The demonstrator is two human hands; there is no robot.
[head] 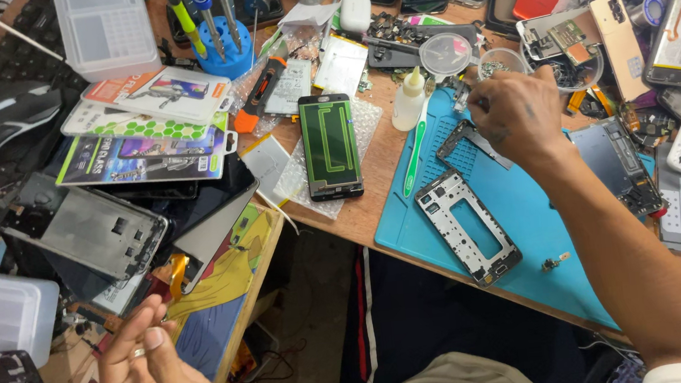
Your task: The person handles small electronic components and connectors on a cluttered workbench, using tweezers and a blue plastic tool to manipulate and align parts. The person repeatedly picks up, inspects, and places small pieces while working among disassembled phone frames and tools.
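Observation:
My right hand reaches over the blue work mat, its fingers pinched near a small part at the mat's far edge, beside a small round clear dish. Under the hand lies a dark phone frame piece. A grey phone mid-frame rests on the mat nearer to me. My left hand hovers low at the left with fingers apart and a ring on one finger, holding nothing. A phone screen panel with a green back lies on bubble wrap between the hands.
A green-and-white toothbrush and a white squeeze bottle sit at the mat's left edge. A blue screwdriver stand is at the back. Screen protector packs, a mouse, clear boxes and several phone parts crowd the wooden table.

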